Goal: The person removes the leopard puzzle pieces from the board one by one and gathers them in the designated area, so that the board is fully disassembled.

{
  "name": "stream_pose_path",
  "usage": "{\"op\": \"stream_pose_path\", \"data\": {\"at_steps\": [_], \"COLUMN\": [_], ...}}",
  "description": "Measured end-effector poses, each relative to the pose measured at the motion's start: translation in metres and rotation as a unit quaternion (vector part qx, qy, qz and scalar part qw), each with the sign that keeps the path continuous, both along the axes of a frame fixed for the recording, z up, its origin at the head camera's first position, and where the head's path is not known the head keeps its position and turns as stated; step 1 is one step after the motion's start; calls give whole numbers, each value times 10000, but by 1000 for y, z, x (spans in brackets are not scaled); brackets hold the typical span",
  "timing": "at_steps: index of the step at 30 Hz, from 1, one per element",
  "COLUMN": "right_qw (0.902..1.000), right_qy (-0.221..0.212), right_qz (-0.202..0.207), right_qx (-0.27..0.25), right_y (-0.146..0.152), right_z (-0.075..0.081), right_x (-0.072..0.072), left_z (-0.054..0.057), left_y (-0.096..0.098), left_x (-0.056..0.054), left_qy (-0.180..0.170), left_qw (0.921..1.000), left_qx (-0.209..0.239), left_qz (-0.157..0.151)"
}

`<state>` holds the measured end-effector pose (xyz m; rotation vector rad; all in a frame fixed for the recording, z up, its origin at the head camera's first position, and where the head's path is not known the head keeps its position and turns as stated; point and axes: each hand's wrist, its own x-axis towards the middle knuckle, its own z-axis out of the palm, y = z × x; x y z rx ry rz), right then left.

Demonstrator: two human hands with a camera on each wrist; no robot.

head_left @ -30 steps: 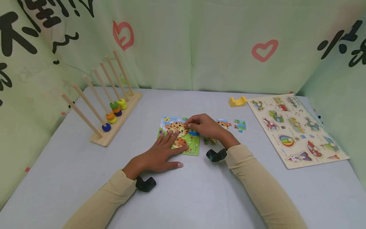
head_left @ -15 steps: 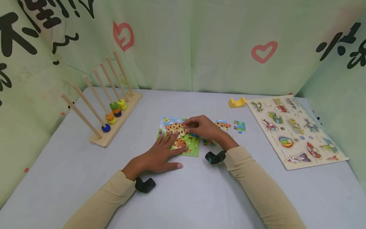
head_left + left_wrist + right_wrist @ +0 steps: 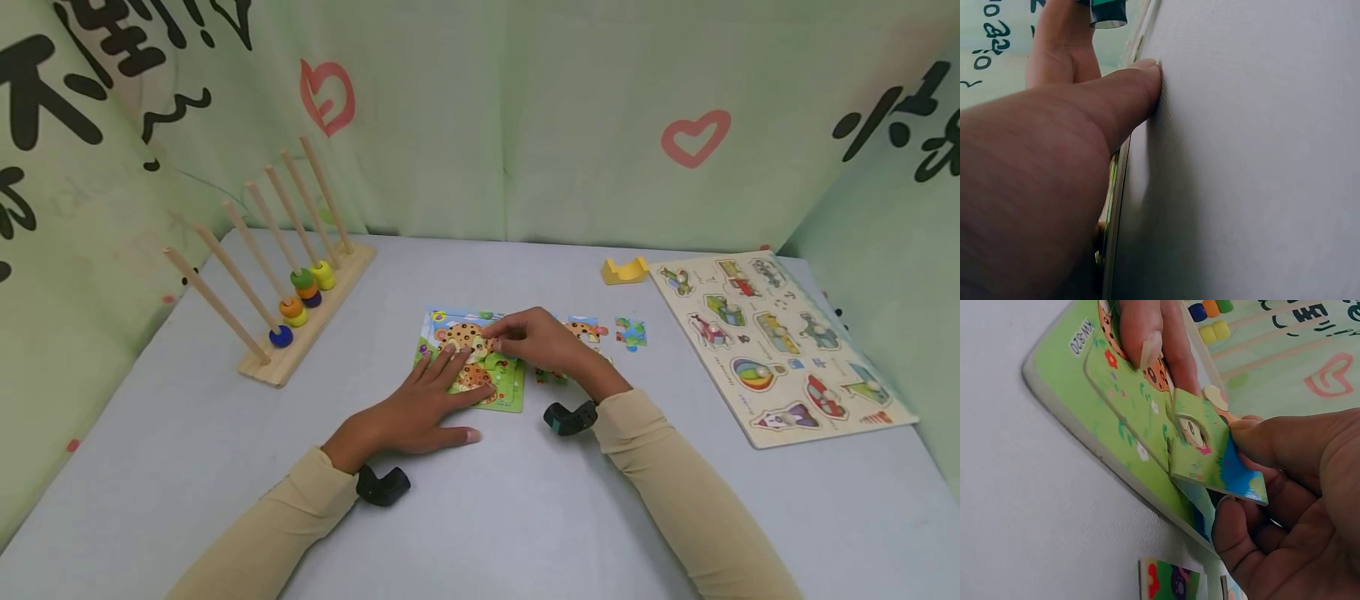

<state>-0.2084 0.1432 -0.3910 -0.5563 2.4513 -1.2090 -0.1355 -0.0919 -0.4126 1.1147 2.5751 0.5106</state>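
A green jigsaw puzzle board (image 3: 512, 402) with a spotted cartoon animal lies mid-table in the head view. Across its left side my left hand (image 3: 420, 418) rests with fingers spread, the thumb on the tabletop. At the board's upper right, my right hand (image 3: 543, 343) pinches a puzzle piece (image 3: 1213, 450) between thumb and fingers. The right wrist view shows that piece tilted, one edge touching the board near its recess. The left wrist view shows mainly the left thumb (image 3: 1125, 94); most of the board is hidden there.
Loose puzzle pieces (image 3: 631, 332) lie right of the board, partly behind the right hand. A wooden peg stand (image 3: 341, 271) with coloured beads is at left. At right lies a picture board (image 3: 757, 392), with a yellow block (image 3: 624, 271) beside its far corner.
The right hand shifts only slightly at the board's upper right and keeps its pinch on the puzzle piece. The left hand stays where it was.
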Motion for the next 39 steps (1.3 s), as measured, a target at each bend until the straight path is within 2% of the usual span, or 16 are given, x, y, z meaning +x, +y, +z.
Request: {"op": "stream_pose_path", "data": {"at_steps": [6,22,29,39], "right_qw": [9996,9977,9976,9945], "right_qy": [270,397,146,-137], "right_qz": [-51,-526,-674,-989], "right_qx": [-61,153,48,324], "right_y": [8,48,70,107], "right_z": [2,13,12,11], "right_x": [0,10,16,25], "left_z": [-1,0,-4,-6], "left_y": [0,1,-1,-1], "left_x": [0,0,-1,-1], "left_qy": [12,-2,83,49], "left_qw": [10000,9999,9999,10000], "left_qx": [-34,-89,-119,-62], "left_qz": [17,68,77,52]}}
